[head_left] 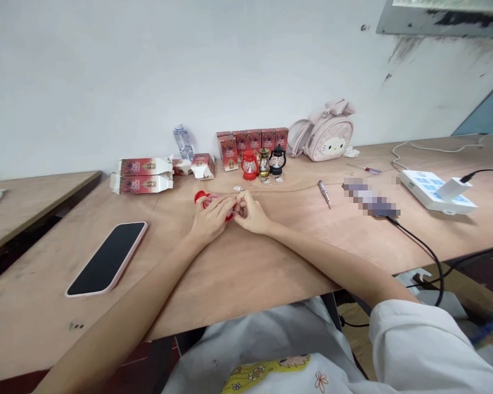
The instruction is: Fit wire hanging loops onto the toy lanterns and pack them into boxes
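Observation:
A small red lantern (200, 196) lies on its side on the table, mostly covered by fingers. My left hand (212, 220) is wrapped over it and holds it down. At its right end my right hand (251, 214) is closed, thumb and fingertips pinched together by the base. What those fingertips grip, if anything, is too small to tell. Just behind the hands lie a small white tag (238, 188) and a thin loop of string. Farther back stand a red lantern (250, 167), a gold lantern (264, 166) and a black lantern (277, 163), with tags at their feet.
Red printed boxes (252, 142) line the wall. Opened boxes (143, 184) lie left, near a plastic bottle (183, 143). A phone (107, 260) rests by my left arm. Rightward are a screwdriver (324, 193), a pink bag (331, 137), a blurred-out device (370, 198) and a power strip (435, 191) with cables.

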`<state>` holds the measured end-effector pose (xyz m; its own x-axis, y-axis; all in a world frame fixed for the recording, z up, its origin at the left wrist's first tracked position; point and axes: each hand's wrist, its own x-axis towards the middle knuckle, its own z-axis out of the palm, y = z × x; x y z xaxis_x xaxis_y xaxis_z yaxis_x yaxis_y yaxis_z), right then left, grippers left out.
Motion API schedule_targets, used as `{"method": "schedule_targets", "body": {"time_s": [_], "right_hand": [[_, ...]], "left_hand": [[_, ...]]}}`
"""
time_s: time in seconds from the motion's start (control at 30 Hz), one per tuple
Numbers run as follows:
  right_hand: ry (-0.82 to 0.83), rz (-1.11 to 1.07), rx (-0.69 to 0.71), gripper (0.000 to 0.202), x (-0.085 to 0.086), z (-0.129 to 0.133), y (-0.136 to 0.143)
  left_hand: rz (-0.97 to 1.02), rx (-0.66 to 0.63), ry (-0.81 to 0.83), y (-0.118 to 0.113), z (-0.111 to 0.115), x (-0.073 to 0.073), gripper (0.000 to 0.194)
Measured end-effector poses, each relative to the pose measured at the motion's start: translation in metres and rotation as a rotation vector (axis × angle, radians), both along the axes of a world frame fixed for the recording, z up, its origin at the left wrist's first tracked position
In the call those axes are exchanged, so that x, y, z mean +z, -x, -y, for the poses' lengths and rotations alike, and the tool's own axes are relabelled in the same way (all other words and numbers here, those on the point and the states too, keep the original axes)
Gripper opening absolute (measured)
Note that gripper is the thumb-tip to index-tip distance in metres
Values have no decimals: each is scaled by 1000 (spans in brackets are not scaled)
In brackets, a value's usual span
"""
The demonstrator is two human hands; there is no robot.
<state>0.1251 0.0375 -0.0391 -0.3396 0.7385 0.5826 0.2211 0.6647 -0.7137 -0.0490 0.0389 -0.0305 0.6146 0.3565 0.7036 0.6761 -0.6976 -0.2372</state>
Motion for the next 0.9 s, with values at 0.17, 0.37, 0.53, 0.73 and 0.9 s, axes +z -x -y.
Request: {"method": "schedule_targets", "body": {"time_s": [0.17,0.37,0.53,0.73,0.9], "right_hand": [[-7,-7,9,28,0,0,0],[4,-12,15,26,1,0,-1],[-6,-28,35,26,2,0,-1],[5,-23,34,25,0,-2,-1],[7,-8,22,24,-2,-4,-1]], "left_hand": [[4,5,23,0,0,0,40],[-8,10,18,0,0,0,38],[-24,4,-22,0,0,0,38],[-13,2,-39,0,-1,-1,36],[28,12,-112,0,-2,-2,33]]}}
